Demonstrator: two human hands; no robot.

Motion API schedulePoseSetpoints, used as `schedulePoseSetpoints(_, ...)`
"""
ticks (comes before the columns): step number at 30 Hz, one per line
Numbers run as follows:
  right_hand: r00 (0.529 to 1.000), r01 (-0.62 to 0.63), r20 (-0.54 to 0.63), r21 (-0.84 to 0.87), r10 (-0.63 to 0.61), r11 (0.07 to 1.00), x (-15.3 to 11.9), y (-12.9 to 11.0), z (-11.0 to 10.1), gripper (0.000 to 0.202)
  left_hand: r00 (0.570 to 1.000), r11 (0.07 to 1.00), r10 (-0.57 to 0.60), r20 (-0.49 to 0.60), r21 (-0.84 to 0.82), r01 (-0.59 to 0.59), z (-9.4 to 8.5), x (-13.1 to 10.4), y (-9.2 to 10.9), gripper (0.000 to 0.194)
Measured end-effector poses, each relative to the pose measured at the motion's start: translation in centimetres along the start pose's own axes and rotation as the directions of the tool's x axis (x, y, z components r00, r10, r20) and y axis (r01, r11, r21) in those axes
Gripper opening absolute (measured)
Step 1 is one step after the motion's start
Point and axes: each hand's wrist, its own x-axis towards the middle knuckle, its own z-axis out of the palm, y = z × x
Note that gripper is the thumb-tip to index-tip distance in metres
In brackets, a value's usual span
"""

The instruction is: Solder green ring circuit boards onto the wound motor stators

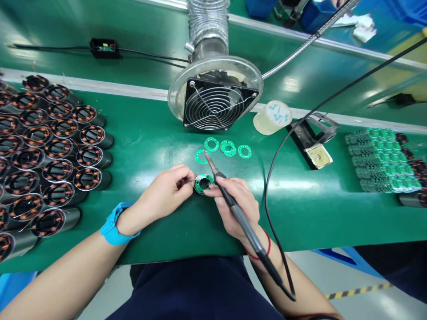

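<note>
A round green circuit board (199, 190) sits on top of a motor stator, which is mostly hidden beneath it, in the middle of the bench. At its left edge, my left hand (168, 191) has thumb and forefinger pinched together; whatever lies between them is too small to make out. My right hand (238, 202) holds a soldering iron (245, 222), its tip pointing up and away over the loose boards. A finger and thumb of that hand also reach the stator's right edge. Just beyond lie several loose ring-shaped circuit boards (228, 148).
Several wound stators (88, 178) stand in rows at left. A fume extractor fan (215, 104) hangs ahead. Behind the loose boards are a solder-iron stand (312, 138) and a pale tape roll (271, 118). Stacked circuit boards (383, 160) stand at right. The iron's black cable (267, 191) loops across the bench.
</note>
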Motion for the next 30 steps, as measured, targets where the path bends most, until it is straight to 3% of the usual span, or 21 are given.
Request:
schedulePoseSetpoints(3,0.993,-0.038,-0.109,0.077,0.046,0.996,-0.7,0.1,-0.3,0.03,0.999,0.996,0.047,-0.004,0.078,-0.047,0.0,-0.1,-0.1,0.009)
schedulePoseSetpoints(7,0.975,0.018,-0.22,0.172,0.02,0.985,-1.4,0.4,-0.5,0.024,0.998,0.99,0.063,-0.024,0.124,-0.06,0.2,-0.1,-0.4,0.009)
schedulePoseSetpoints(19,0.981,0.074,-0.187,0.161,-0.043,0.984,-0.9,0.3,-0.7,0.021,0.998,0.98,0.063,-0.023,0.189,-0.058,0.3,-0.3,-0.4,0.009)
schedulePoseSetpoints(22,0.981,0.001,-0.194,0.101,0.019,0.995,-1.1,0.4,-0.4,0.028,0.994,0.972,0.109,-0.022,0.213,-0.102,0.2,-0.4,-0.4,0.011)
schedulePoseSetpoints(25,0.984,-0.156,-0.084,0.018,0.157,0.988,-0.8,0.6,0.0,0.035,0.988,0.96,0.151,-0.026,0.242,-0.141,0.3,-0.4,-0.4,0.011)
schedulePoseSetpoints(27,0.973,-0.222,0.061,0.022,0.221,0.975,-0.5,0.7,0.1,0.044,0.984,0.952,0.177,-0.031,0.257,-0.163,0.4,-0.4,-0.4,0.011)
schedulePoseSetpoints(30,0.919,-0.294,0.294,0.068,0.262,0.953,-0.1,0.9,0.3,0.063,0.984,0.951,0.178,-0.028,0.26,-0.164,0.4,-0.3,-0.4,0.01)
